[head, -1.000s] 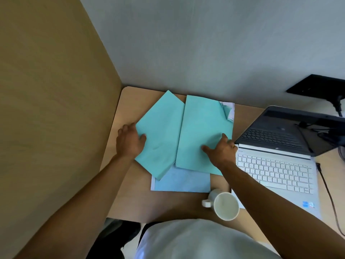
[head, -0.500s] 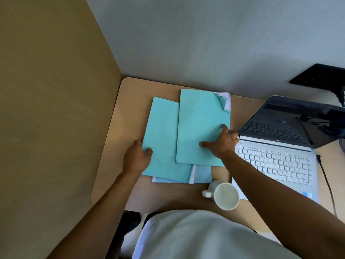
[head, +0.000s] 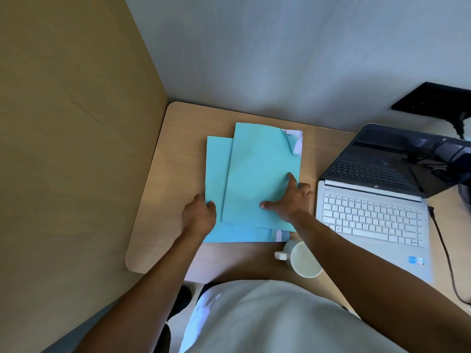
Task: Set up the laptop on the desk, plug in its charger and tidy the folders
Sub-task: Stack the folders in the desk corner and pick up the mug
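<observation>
Left hand (head: 200, 215) seemingly grips the lower folder's (head: 216, 174) edge; right hand (head: 289, 200) presses flat on the top folder (head: 260, 174).

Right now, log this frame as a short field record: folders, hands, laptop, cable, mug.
folders: top folder overlaps lower folder, not squared; white papers stick out at its far right corner
left hand: grips the lower folder's left edge
right hand: pressed flat on the top folder's right side
laptop: open, right of the folders
cable: black, at the laptop's right edge
mug: white, near the desk front edge
</observation>
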